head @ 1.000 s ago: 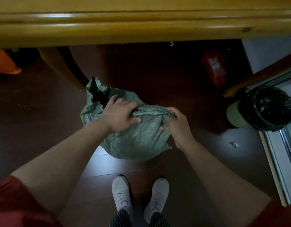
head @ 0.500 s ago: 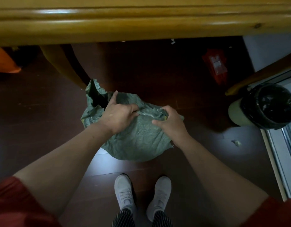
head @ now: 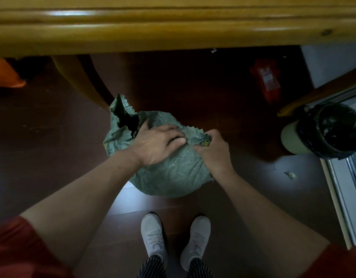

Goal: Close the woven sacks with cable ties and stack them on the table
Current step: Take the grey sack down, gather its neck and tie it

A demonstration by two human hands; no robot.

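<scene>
Green woven sack [head: 169, 173] stands on the floor [head: 53, 157] at frame centre, below the table [head: 173, 27] edge. Mouth gapes at its upper left; contents not visible. Left hand [head: 157, 145] and right hand [head: 213, 155] each grip bunched fabric at the top. Bin [head: 289, 141] at right holds a black liner [head: 337, 127].

1 green woven sack [head: 169, 173] in view, sat on the floor, fat & rounded w/ stuff inside, not tied. Fabric's crinkly, top edge cut zigzag. Mouth gapes dark just left of & beyond the left fingers [head: 169, 132]. Rest of the top is bunched into a ridge running from there to the right fingers [head: 212, 138], which curl round its right end. Big belly bulges below both sets of fingers, nearer the person.
</scene>
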